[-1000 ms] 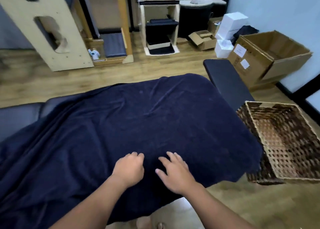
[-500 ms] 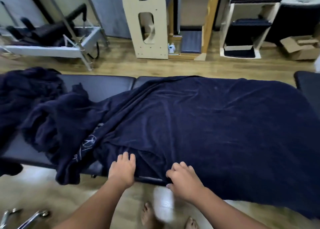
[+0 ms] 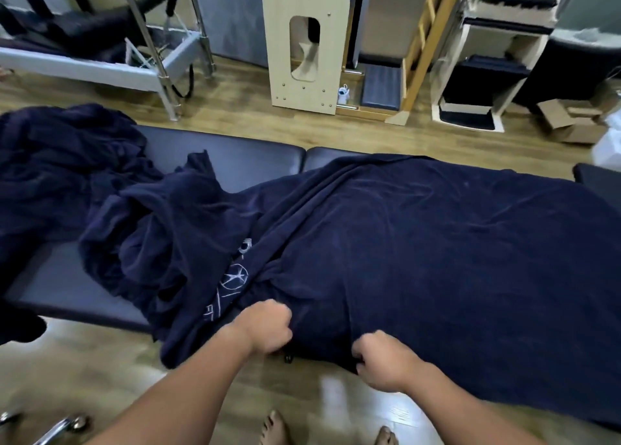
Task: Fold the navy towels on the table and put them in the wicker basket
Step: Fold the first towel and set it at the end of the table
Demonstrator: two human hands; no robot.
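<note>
With the spread navy towel (image 3: 437, 259) covering the worktop (image 3: 235, 162) from centre to 3 o'clock, lift its near hem evenly and carry it straight toward 12 o'clock, since both the left hand (image 3: 265, 327) and right hand (image 3: 383, 360) are knuckles-up, fingers clenched on that edge.

The spread towel (image 3: 437, 259) ran off the right edge, so its far end could not be seen, and it hid the table (image 3: 235, 162) under it. A crumpled towel (image 3: 50, 162) at the table's left end was cut by the left edge. The fingertips of the left hand (image 3: 265, 327) and the right hand (image 3: 383, 360) were buried in cloth at the near edge. White markings (image 3: 232, 283) on a middle towel were partly folded under, unreadable.
</note>
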